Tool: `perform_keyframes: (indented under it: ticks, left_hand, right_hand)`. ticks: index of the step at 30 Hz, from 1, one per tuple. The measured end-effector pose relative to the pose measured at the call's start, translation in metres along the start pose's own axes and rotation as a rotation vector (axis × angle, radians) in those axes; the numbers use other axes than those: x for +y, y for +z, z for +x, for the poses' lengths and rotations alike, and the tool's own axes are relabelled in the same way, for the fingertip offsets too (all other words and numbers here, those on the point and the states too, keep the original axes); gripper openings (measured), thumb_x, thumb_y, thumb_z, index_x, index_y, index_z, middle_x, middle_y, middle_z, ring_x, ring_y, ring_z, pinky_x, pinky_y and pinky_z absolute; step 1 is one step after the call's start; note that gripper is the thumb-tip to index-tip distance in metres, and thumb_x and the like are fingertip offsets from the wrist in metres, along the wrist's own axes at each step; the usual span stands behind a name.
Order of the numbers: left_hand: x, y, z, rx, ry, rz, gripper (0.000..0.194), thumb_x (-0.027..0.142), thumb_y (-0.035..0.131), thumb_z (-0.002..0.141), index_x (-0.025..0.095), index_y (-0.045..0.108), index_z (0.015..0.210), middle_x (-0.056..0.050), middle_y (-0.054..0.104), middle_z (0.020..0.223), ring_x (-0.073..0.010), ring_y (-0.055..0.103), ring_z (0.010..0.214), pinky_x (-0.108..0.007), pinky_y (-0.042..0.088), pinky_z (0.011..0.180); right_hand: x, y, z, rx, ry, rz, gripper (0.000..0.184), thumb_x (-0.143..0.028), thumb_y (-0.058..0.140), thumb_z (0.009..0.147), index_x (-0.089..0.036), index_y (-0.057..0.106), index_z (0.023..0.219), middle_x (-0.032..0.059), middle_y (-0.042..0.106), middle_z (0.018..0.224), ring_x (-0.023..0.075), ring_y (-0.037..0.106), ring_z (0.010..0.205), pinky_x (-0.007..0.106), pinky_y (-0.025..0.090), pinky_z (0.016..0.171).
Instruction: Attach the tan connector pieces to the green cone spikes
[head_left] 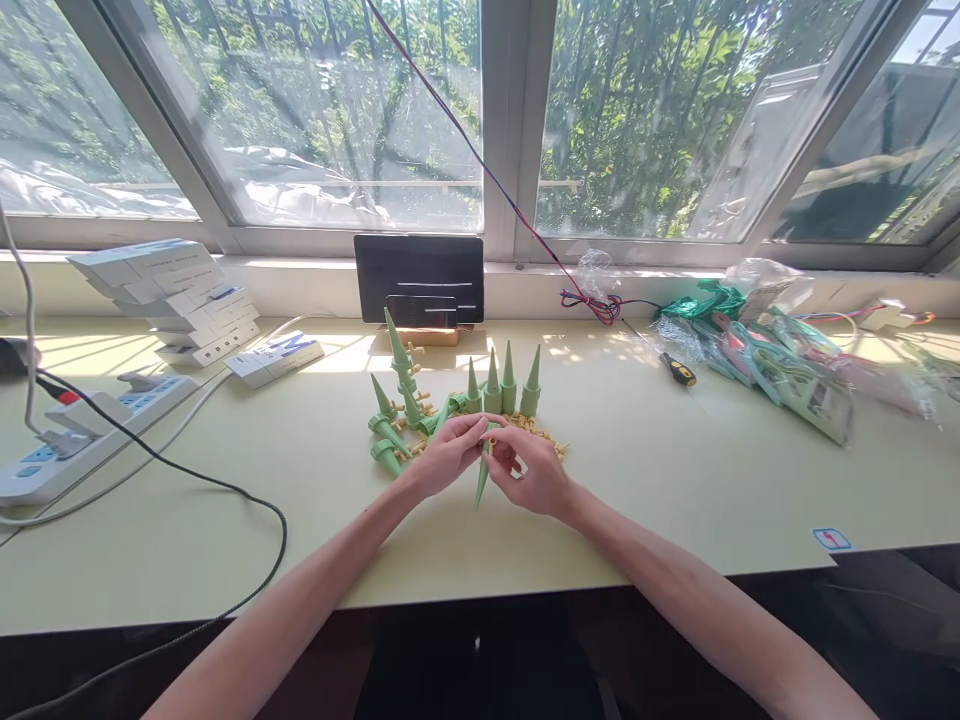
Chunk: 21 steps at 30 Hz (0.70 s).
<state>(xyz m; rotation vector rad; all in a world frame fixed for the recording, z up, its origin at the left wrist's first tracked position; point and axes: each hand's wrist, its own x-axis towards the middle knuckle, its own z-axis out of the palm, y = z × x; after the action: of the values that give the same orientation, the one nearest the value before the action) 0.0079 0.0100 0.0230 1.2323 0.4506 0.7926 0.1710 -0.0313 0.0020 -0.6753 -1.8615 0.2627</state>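
Note:
My left hand [444, 455] and my right hand [529, 470] meet at the middle of the pale table [675, 480]. Both close around one green cone-shaped spike [481, 485], whose tip points down toward me. My right fingers pinch a small tan piece at the spike's top. Just behind my hands stand several upright green spikes [506, 380], with more lying on their sides at the left [390, 435]. Small tan pieces [544, 435] are scattered among them.
A dark tablet [418, 278] leans on a stand at the back. A power strip [82, 435], a black cable [225, 490] and stacked white boxes [176, 295] are at the left. A screwdriver [677, 369] and plastic packets [780, 370] lie at the right.

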Motion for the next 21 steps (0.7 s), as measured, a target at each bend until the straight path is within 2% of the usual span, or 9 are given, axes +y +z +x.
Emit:
perform_keyframes:
  ticks: [21]
  left_hand:
    - [0.0003,-0.0002,0.0002,0.043,-0.012,-0.036,0.030,0.038,0.064,0.092,0.012,0.074,0.106,-0.006,0.066,0.079,-0.0156,0.063,0.073,-0.025,0.049,0.066]
  right_hand:
    - [0.0059,0.0000,-0.0018,-0.009,0.014,0.020,0.012,-0.025,0.057,0.095,-0.021,0.057,0.106,-0.0008,0.060,0.069,0.0122,0.053,0.054,0.025,0.049,0.054]
